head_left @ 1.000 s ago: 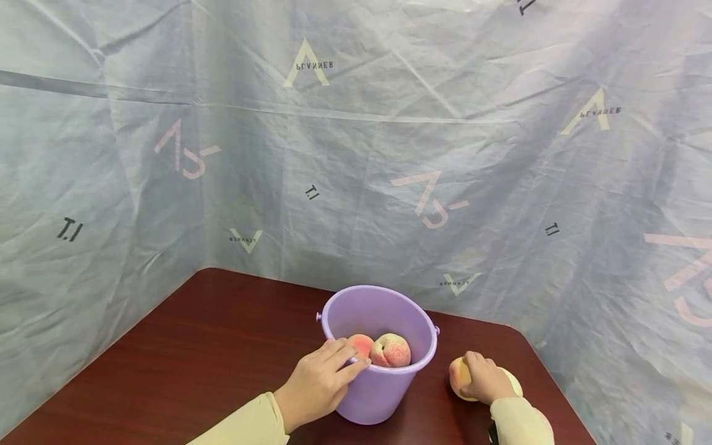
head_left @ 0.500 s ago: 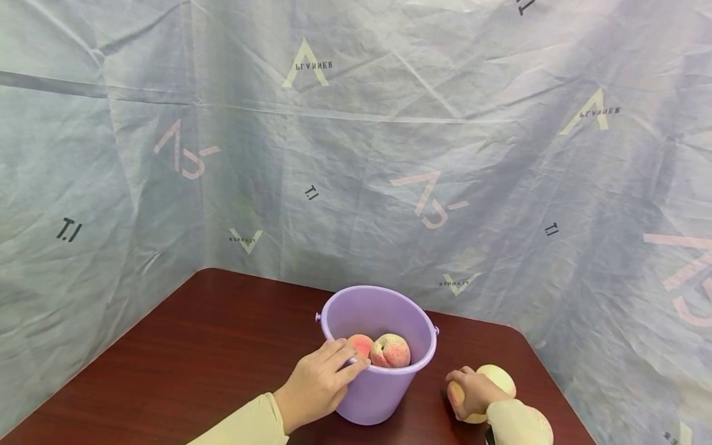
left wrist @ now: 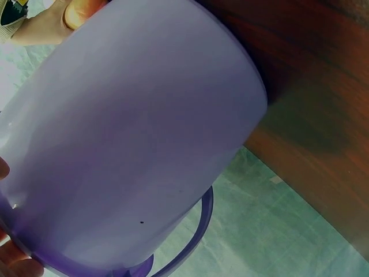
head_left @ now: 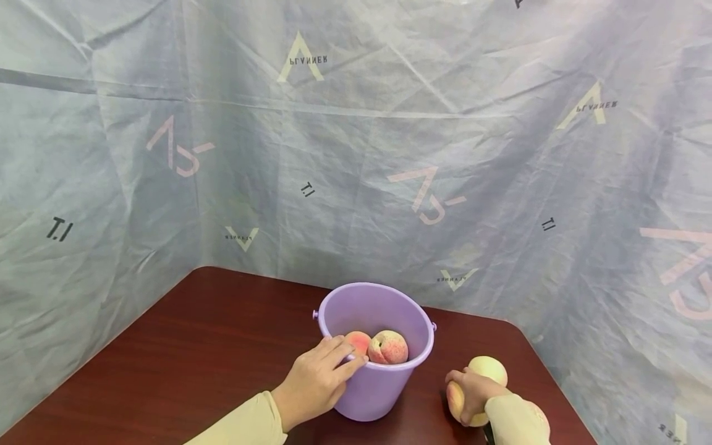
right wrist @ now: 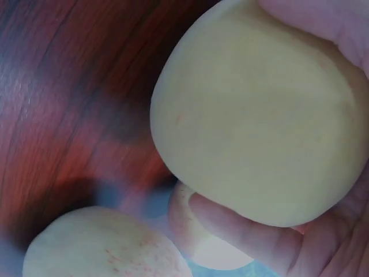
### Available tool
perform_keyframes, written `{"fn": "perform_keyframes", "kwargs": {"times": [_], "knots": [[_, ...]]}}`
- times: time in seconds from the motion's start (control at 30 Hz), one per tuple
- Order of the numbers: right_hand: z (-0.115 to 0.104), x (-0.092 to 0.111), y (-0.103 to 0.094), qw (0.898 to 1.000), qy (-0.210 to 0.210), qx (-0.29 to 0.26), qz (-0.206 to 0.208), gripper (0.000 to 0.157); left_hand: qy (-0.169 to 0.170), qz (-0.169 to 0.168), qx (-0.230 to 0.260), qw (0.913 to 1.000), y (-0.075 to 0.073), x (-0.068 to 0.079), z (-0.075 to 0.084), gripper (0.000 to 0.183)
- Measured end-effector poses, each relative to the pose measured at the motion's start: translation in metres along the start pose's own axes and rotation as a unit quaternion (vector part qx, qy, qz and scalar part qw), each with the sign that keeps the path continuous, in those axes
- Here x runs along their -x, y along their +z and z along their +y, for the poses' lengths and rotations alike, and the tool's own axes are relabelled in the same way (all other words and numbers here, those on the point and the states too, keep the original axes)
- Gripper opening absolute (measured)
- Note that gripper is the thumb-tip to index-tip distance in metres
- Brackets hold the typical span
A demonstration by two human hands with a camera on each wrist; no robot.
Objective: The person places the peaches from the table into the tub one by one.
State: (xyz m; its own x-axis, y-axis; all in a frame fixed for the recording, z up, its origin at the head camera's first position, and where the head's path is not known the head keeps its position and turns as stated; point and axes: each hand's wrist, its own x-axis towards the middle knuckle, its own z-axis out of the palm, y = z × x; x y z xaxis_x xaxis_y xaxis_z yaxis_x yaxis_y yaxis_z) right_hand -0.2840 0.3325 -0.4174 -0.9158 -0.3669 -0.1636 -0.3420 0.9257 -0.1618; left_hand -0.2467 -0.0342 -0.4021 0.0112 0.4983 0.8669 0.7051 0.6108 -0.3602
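A purple bucket [head_left: 369, 395] stands on the table with two peaches [head_left: 388, 347] visible inside. At its near-left rim, my left hand [head_left: 314, 383] grips the edge. The left wrist view shows the bucket's wall [left wrist: 144, 115] up close, with fingertips [left wrist: 17, 262] at the rim. To the right of the bucket, my right hand [head_left: 477, 392] holds a yellow-and-red peach [head_left: 456, 400] low over the table; I cannot tell whether the peach touches it. Up close, this peach [right wrist: 253, 115] sits between thumb and fingers in the right wrist view.
A pale yellow peach [head_left: 489, 369] lies just beyond my right hand. Another peach [head_left: 541, 415] is partly hidden by the right sleeve. The dark red-brown table [head_left: 222, 334] ends against grey printed sheeting [head_left: 356, 154] at the back and sides.
My right hand has shifted slightly left and toward me with the peach, uncovering more of the pale peach behind it. The left hand stays on the bucket rim. The head view has shifted slightly.
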Motion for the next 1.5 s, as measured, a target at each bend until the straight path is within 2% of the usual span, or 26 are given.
{"fn": "perform_keyframes", "kwargs": {"times": [0.3, 0.63, 0.87, 1.1, 1.2, 1.3, 1.4, 1.5], "knots": [[-0.003, 0.003, 0.0, 1.0, -0.015, 0.005, 0.019, 0.06, -0.002, 0.0, 0.005, 1.0, -0.001, 0.0, 0.0, 0.039], [-0.008, 0.005, 0.005, 0.999, 0.021, -0.012, 0.026, 0.059, 0.0, 0.002, 0.004, 1.0, 0.0, 0.0, 0.002, 0.038], [-0.008, 0.006, 0.005, 0.999, 0.016, -0.011, 0.05, 0.057, 0.001, 0.006, 0.0, 1.0, 0.002, -0.002, 0.001, 0.038], [-0.009, 0.002, 0.003, 0.999, 0.008, -0.003, 0.048, 0.056, -0.006, 0.003, -0.004, 1.0, -0.002, 0.0, 0.0, 0.039], [-0.01, 0.0, 0.001, 0.999, 0.0, 0.004, 0.042, 0.056, -0.006, 0.002, -0.002, 1.0, -0.003, 0.0, -0.001, 0.039], [-0.011, 0.0, -0.002, 0.999, -0.028, -0.001, 0.022, 0.055, -0.003, 0.001, -0.002, 1.0, -0.003, 0.0, -0.002, 0.038], [-0.01, 0.001, -0.005, 0.998, -0.057, -0.034, -0.004, 0.054, 0.0, -0.003, 0.001, 1.0, -0.003, 0.0, -0.001, 0.038], [-0.009, 0.004, -0.01, 0.995, -0.067, -0.077, -0.024, 0.054, 0.0, -0.004, 0.003, 1.0, -0.003, -0.001, 0.001, 0.038]]}}
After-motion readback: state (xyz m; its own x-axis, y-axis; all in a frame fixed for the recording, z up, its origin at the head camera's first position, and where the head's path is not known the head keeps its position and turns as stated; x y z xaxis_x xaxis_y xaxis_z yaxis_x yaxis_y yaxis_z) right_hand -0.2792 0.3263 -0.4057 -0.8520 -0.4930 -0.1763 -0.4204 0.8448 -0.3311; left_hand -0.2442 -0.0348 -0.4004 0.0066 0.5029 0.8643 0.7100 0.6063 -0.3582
